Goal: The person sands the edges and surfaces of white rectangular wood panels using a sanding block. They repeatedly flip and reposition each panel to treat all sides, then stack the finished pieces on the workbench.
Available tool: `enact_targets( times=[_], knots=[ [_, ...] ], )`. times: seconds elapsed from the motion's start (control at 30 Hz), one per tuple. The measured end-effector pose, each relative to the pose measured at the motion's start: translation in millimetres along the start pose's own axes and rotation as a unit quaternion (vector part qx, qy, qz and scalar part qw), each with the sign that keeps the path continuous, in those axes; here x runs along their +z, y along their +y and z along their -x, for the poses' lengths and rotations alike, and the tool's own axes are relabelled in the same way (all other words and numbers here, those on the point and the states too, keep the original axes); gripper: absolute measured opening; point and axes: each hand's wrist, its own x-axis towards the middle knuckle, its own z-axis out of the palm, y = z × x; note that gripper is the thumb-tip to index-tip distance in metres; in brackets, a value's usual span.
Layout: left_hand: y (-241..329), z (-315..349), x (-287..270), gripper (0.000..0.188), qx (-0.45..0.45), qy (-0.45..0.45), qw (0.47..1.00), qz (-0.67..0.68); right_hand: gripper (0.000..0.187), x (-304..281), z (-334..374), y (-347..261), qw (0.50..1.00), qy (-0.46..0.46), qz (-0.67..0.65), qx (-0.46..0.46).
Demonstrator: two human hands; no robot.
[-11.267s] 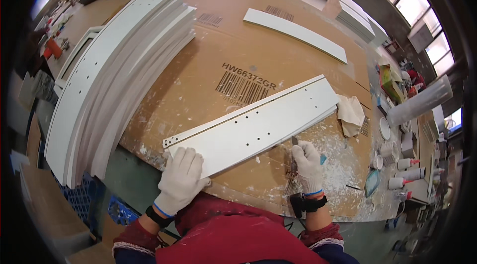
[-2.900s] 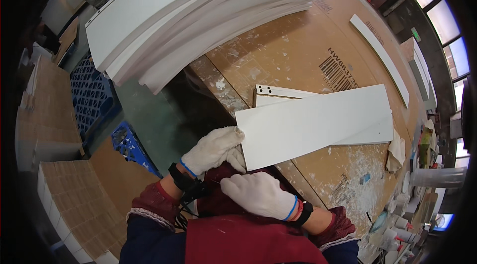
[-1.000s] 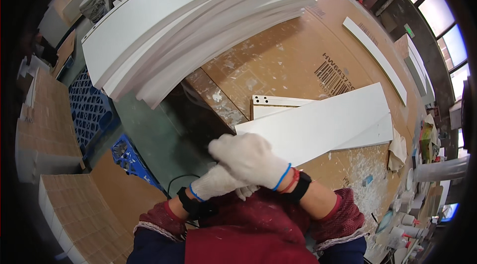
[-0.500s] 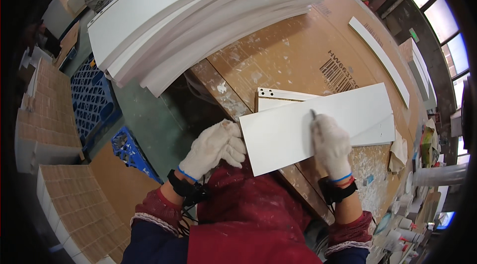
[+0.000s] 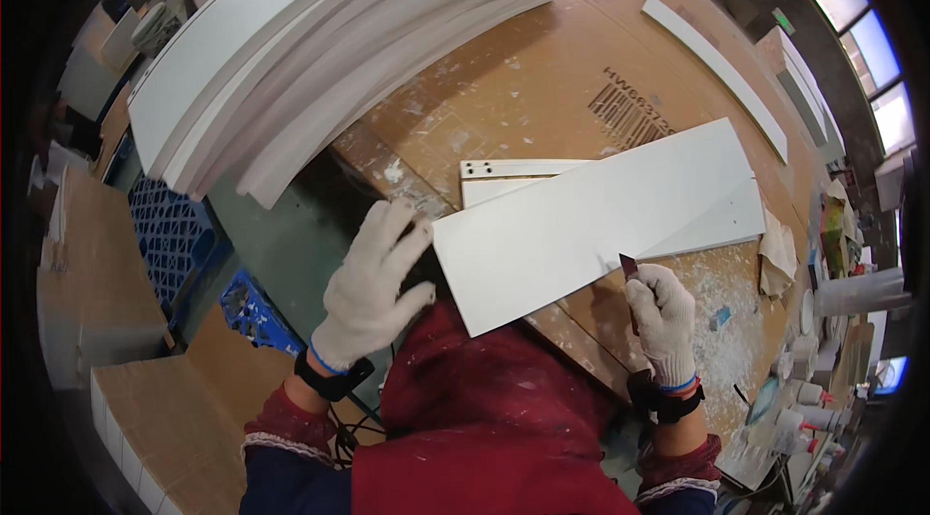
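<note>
A white board (image 5: 581,224) lies aslant on the cardboard-covered table, on top of another white board (image 5: 484,188) that has dark holes along its edge. Just off the left end of the upper board is my left hand (image 5: 373,273), in a pale work glove, open with its fingers spread. My right hand (image 5: 665,326), gloved the same way, is closed around a small dark, slant-tipped knife (image 5: 628,266). The knife points up beside the board's near edge; part of it is hidden in my fingers.
A tall stack of white panels (image 5: 320,40) fills the table's far left. A narrow white strip (image 5: 717,74) lies at the far right. At the right are a crumpled cloth (image 5: 777,255) and bottles (image 5: 809,418). Blue crates (image 5: 174,234) and cartons (image 5: 126,418) stand at the left.
My left hand has lifted off the board's end and spread its fingers. My right hand has drawn back from over the board to its near edge, knife still held. The view has shifted slightly.
</note>
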Motion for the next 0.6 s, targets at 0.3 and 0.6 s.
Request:
enact_targets(
  times=[0.3, 0.6],
  knots=[
    [-6.7, -12.9, 20.1, 0.055, -0.230, 0.026, 0.813, 0.534, 0.019, -47.8, 20.3, 48.0, 0.993, 0.052, 0.089, 0.062],
    [38.1, -27.3, 42.2, 0.048, -0.395, -0.060, 0.744, 0.536, 0.026, -65.5, 0.9, 60.3, 0.981, 0.119, 0.150, 0.031]
  ],
)
